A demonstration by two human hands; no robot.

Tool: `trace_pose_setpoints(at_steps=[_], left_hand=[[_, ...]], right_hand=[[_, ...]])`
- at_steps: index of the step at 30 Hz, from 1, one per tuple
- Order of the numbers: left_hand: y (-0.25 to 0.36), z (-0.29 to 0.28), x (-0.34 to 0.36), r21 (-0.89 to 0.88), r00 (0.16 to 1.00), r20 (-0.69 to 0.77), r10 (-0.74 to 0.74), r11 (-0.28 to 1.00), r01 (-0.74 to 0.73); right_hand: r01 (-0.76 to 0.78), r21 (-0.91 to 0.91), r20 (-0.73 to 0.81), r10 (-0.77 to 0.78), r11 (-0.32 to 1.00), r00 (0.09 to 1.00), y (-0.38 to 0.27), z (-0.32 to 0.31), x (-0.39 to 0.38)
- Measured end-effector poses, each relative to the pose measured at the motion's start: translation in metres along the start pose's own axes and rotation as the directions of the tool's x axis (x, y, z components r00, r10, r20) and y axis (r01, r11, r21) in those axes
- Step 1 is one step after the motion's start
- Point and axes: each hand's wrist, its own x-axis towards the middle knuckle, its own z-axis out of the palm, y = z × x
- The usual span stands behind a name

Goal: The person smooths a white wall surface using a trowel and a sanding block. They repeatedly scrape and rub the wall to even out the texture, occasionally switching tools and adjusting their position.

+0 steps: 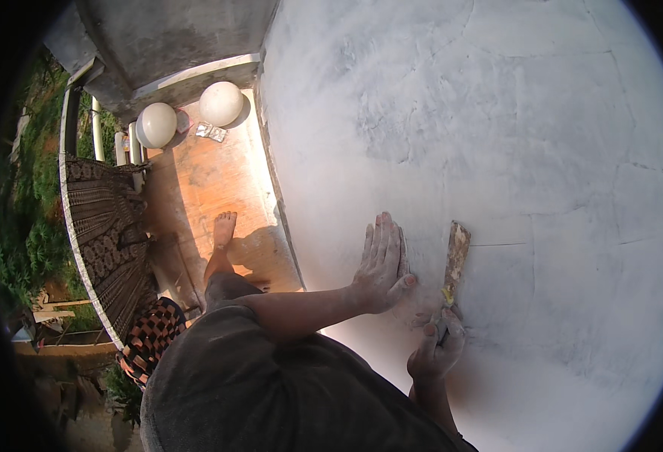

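My left hand (380, 264) lies flat against the pale, dusty plastered wall (497, 143), its fingers stretched upward and its thumb out to the right. A thin grey edge shows beside the fingers; whether it is a sheet under the palm or shadow I cannot tell. Lower and to the right, my right hand (441, 343) is closed around the dark handle of a scraper (456, 252). Its long blade is crusted brown and white, with a bit of yellow near the handle, and points up along the wall. White dust coats both hands.
Two pale round globes (221, 104) rest on the orange-brown floor (196, 181) at the far end, near a foil-like packet (211, 132). A railing draped with patterned cloth (102, 226) and a checkered cloth (154, 335) borders the left. Cracks run across the wall.
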Motion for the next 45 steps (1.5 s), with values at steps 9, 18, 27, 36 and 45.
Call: trace_pose_setpoints(at_steps=[9, 18, 27, 36, 45], left_hand=[[-0.003, -0.014, 0.021, 0.028, 0.997, 0.029, -0.071, 0.997, 0.070], [-0.017, -0.029, 0.060, -0.061, 0.969, -0.188, -0.160, 0.987, 0.151], [-0.020, -0.038, 0.078, -0.025, 0.974, -0.184, -0.135, 0.991, 0.132], [0.002, -0.034, 0.064, -0.026, 0.979, -0.162, -0.126, 0.992, 0.123], [0.004, -0.014, 0.027, 0.000, 0.990, -0.083, -0.115, 0.993, 0.115]], right_hand=[[0.009, -0.018, -0.042, -0.010, 1.000, 0.999, 0.001, 0.002, 0.004], [-0.037, 0.123, -0.011, 0.038, 0.992, 0.999, 0.001, 0.003, 0.004], [-0.023, 0.133, 0.025, 0.020, 0.991, 0.999, -0.001, -0.003, 0.006], [-0.067, 0.167, 0.027, 0.063, 0.984, 0.998, 0.000, -0.003, 0.006], [-0.009, 0.196, -0.030, 0.015, 0.980, 0.999, 0.001, 0.000, 0.007]])
